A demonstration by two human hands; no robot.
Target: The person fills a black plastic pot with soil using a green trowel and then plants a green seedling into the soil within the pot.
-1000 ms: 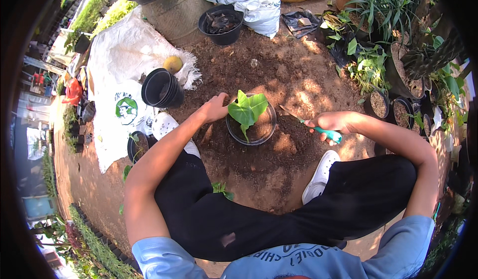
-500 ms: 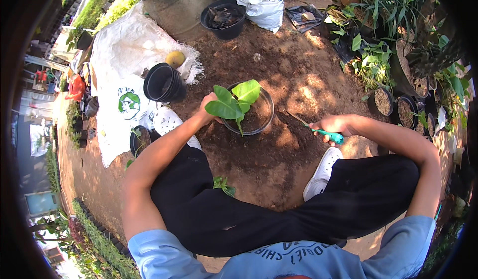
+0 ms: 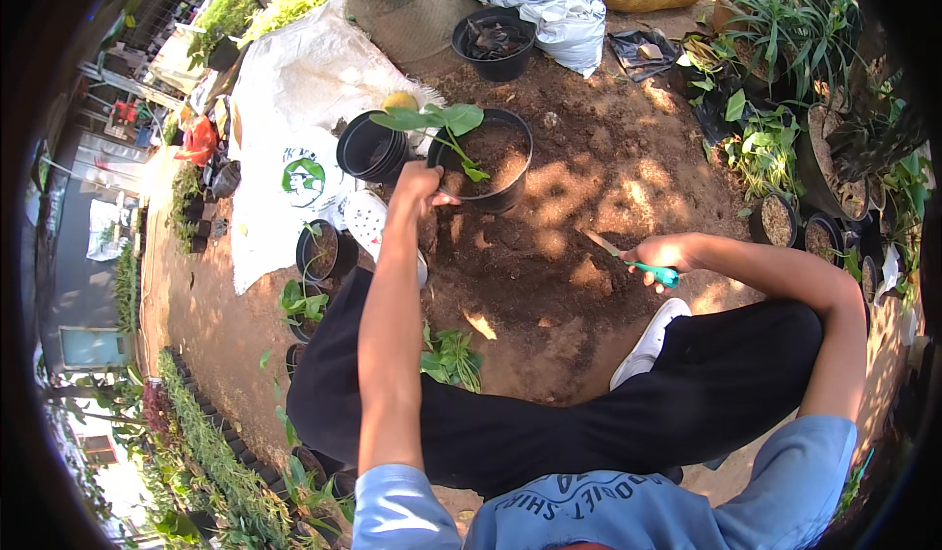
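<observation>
My left hand [image 3: 420,189] is closed on the near-left rim of a round black plant pot [image 3: 512,193]. Brown soil fills the pot, and a young plant [image 3: 453,118] with broad green leaves leans to the left in it. Whether the pot rests on the ground or is slightly raised, I cannot tell. At the right, my right hand [image 3: 659,256] grips the green handle of a hand trowel [image 3: 602,244], its narrow blade pointing left over loose dark soil [image 3: 549,265]. Close beside my left hand stands a stack of black pots [image 3: 371,148].
White sacks [image 3: 285,84] lie at the left, with a yellowish round fruit [image 3: 399,102] on them. A black pot of dry leaves [image 3: 494,45] stands at the back. Potted plants [image 3: 775,221] line the right. Cut greenery [image 3: 451,359] lies near my leg.
My left hand has moved the potted plant away from me and leftward, up beside the stacked pots. My right hand still holds the trowel over the soil. The view has turned slightly.
</observation>
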